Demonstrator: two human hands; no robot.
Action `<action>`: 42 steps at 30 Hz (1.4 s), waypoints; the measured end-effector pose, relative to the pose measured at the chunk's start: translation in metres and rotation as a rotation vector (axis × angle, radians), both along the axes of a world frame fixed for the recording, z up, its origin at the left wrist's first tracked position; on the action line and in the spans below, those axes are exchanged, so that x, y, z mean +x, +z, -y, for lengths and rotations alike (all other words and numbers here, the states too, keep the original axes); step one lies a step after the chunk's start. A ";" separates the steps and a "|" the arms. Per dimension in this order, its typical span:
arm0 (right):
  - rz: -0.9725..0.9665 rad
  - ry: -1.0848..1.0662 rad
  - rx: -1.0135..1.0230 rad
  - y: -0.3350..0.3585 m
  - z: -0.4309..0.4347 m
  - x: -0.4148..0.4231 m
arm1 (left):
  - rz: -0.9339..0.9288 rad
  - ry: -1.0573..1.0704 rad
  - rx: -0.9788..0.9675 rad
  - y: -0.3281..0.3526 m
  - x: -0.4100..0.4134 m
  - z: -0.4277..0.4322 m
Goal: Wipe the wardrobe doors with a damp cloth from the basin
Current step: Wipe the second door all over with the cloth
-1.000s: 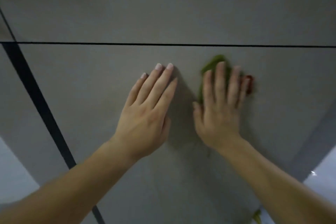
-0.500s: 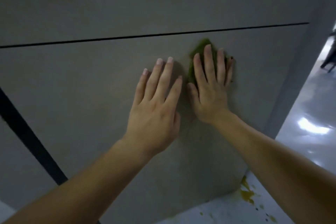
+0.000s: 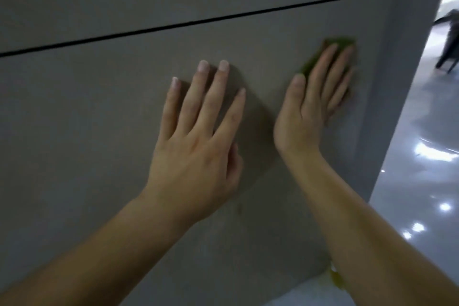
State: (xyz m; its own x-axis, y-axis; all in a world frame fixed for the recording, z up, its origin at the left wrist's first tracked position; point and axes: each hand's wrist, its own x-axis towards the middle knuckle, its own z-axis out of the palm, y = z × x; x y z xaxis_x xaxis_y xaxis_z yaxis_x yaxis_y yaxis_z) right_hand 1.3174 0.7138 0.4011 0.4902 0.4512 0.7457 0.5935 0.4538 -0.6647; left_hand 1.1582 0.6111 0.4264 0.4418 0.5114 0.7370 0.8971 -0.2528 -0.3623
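A grey wardrobe door [image 3: 99,112] fills most of the head view, with a thin dark horizontal gap running across its upper part. My right hand [image 3: 315,102] presses a green cloth [image 3: 320,56] flat against the door close to the door's right edge; only the cloth's top and left fringe show past the fingers. My left hand [image 3: 198,136] lies flat on the door to the left of it, fingers spread, holding nothing. The basin is out of sight.
The wardrobe's right side panel [image 3: 397,82] ends at a glossy pale floor [image 3: 417,194] with light reflections. A dark object [image 3: 450,45] stands far off at the upper right. Yellow-green marks [image 3: 335,278] show on the floor by the wardrobe's lower corner.
My right hand has slid the cloth rightward toward the door's edge, away from my left hand. The view has swung, so the vertical dark gap at the left is gone from sight.
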 end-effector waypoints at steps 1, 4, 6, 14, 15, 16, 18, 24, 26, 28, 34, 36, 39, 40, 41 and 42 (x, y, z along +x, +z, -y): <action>0.076 -0.006 0.065 0.017 -0.002 0.000 | -0.013 0.002 0.000 0.003 0.005 -0.003; 0.411 0.006 0.204 0.034 -0.006 0.009 | -0.044 0.038 0.004 0.010 0.018 -0.011; 0.445 0.017 0.191 0.030 -0.014 0.037 | -0.037 0.044 0.000 0.007 0.022 -0.012; 0.236 -0.021 0.071 -0.025 -0.024 0.057 | -0.105 0.020 -0.055 -0.016 0.038 -0.015; 0.270 -0.001 0.040 -0.044 -0.018 0.053 | -0.107 0.017 -0.067 -0.020 0.039 -0.015; 0.269 0.020 0.018 -0.052 -0.015 0.052 | -0.108 0.012 -0.074 -0.024 0.041 -0.016; 0.136 0.054 0.015 -0.033 -0.019 0.054 | -0.121 0.003 -0.077 -0.031 0.043 -0.018; 0.028 0.016 0.099 -0.042 -0.027 0.051 | -0.138 0.026 -0.086 -0.051 0.053 -0.022; 0.038 0.072 -0.005 -0.113 -0.015 0.047 | -0.134 0.035 -0.086 -0.056 0.057 -0.022; 0.016 0.121 -0.115 -0.175 -0.003 0.048 | -0.141 0.032 -0.099 -0.064 0.061 -0.022; -0.076 0.127 -0.073 -0.107 -0.014 0.051 | -0.166 0.027 -0.151 -0.090 0.066 -0.023; 0.001 0.100 0.034 -0.085 -0.022 0.053 | -0.167 0.022 -0.149 -0.095 0.064 -0.024; 0.060 0.089 0.034 -0.141 -0.022 0.054 | -0.173 0.028 -0.156 -0.107 0.065 -0.023; 0.065 0.090 -0.025 -0.178 -0.018 0.054 | -0.181 0.030 -0.166 -0.113 0.066 -0.022; 0.054 0.100 -0.100 -0.214 -0.013 0.055 | -0.194 0.031 -0.182 -0.120 0.067 -0.021; 0.004 0.123 -0.176 -0.243 -0.007 0.057 | -0.211 0.029 -0.201 -0.127 0.068 -0.021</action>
State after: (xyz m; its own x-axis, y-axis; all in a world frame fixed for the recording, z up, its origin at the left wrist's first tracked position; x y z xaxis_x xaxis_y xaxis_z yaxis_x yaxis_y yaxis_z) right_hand 1.3746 0.7206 0.1583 0.4200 0.6311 0.6522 0.5437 0.4004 -0.7376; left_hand 1.2263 0.6316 0.2995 0.5577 0.6526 0.5130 0.8151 -0.3136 -0.4872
